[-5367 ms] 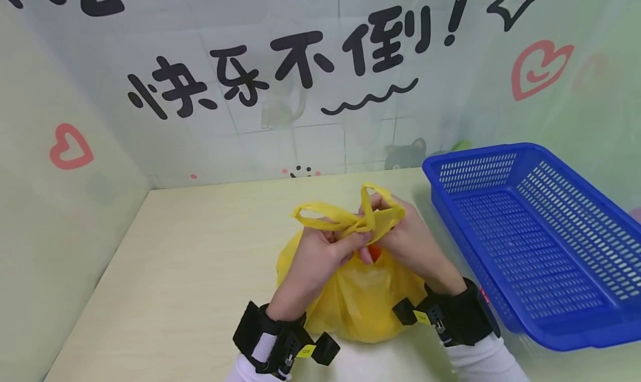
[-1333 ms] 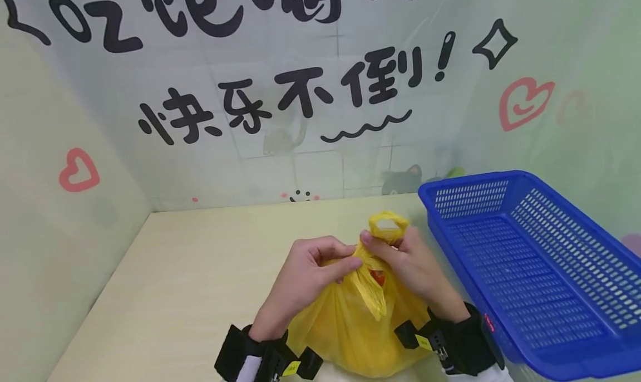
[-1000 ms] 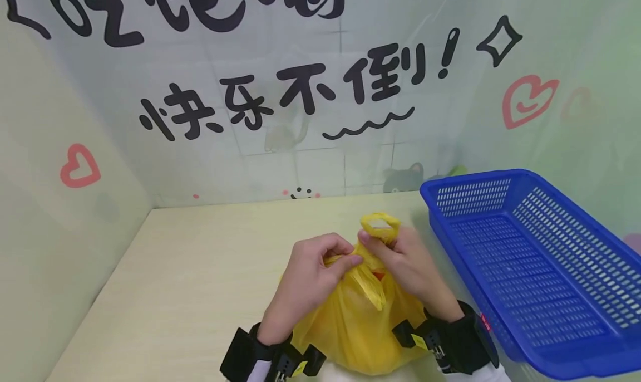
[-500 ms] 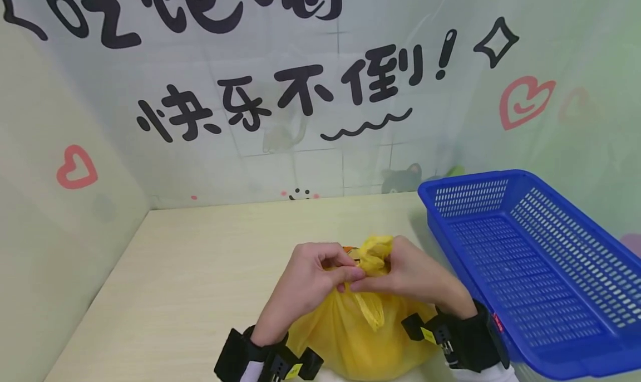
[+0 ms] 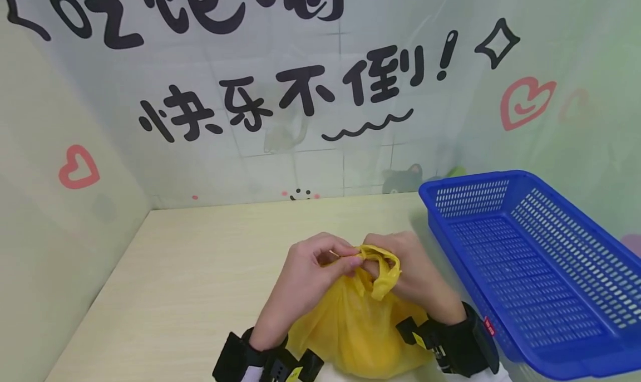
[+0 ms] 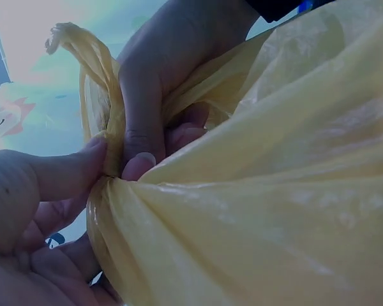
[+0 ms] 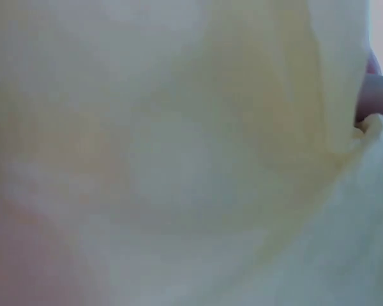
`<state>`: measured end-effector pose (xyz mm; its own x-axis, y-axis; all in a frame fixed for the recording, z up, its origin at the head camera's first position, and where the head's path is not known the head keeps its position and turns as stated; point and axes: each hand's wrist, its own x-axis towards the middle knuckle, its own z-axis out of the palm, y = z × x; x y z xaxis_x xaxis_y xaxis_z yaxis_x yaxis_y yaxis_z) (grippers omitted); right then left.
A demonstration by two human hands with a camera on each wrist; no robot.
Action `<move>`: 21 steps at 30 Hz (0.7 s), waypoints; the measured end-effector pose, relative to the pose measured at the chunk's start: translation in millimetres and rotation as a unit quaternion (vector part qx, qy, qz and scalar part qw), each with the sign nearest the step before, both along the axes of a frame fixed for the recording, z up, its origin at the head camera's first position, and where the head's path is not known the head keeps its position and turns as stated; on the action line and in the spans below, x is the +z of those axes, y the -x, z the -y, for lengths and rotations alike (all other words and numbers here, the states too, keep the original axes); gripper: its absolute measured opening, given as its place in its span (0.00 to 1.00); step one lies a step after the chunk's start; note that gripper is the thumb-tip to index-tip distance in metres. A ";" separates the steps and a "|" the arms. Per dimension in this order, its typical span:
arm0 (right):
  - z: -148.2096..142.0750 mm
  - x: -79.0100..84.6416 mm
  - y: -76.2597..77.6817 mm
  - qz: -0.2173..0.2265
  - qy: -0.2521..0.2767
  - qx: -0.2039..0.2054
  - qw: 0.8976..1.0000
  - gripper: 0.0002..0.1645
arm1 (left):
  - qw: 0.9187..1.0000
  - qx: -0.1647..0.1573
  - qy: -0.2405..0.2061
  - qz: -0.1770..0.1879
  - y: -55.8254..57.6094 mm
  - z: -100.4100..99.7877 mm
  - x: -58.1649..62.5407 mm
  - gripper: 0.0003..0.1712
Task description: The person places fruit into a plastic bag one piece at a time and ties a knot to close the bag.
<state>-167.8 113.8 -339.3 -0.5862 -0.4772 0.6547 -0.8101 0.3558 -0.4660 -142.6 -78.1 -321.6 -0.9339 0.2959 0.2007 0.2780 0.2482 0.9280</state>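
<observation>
A filled yellow plastic bag (image 5: 368,337) sits on the table near its front, its top gathered between both hands. My left hand (image 5: 307,270) pinches the gathered neck between thumb and fingertips; the left wrist view shows its thumb (image 6: 64,173) pressing a twisted handle strip (image 6: 113,108). My right hand (image 5: 418,265) grips the bag's top beside it, with a curled yellow handle loop (image 5: 388,276) lying over its fingers. In the left wrist view the right fingers reach in behind the strip. Bag plastic (image 7: 179,159) fills the right wrist view, blurred. What the bag contains is hidden.
A blue perforated plastic basket (image 5: 511,254) stands to the right, close to the right forearm. The pale wooden table (image 5: 200,276) extends to the left and back. Behind it hangs a printed backdrop (image 5: 280,120), which also rises along the left side.
Earlier, two handle loops stood up over the hands. Since half a second ago the right hand has turned and the loop has folded down over its fingers; the left hand keeps its pinch.
</observation>
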 end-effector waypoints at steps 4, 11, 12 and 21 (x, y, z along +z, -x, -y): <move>1.1 -1.4 -0.2 -0.012 0.014 -0.013 1.000 0.13 | 1.000 -0.007 -0.005 0.013 0.9 1.8 0.4 0.07; 2.8 -5.1 2.3 -0.084 0.035 -0.040 0.995 0.16 | 0.998 0.005 -0.025 0.056 3.2 4.1 1.1 0.15; 3.3 -5.7 2.9 -0.100 0.038 -0.045 0.993 0.20 | 0.998 0.012 -0.029 0.058 3.6 4.5 1.2 0.16; 5.9 -10.0 8.1 -0.224 0.039 -0.125 0.966 0.29 | 0.996 0.080 -0.040 0.017 12.7 9.8 -5.5 0.11</move>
<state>-175.8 107.9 -349.2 -0.3262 -0.2959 0.8978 -0.8299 0.5444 -0.1221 -155.3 -87.9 -327.1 -0.9745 0.1270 0.1848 0.2086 0.2108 0.9550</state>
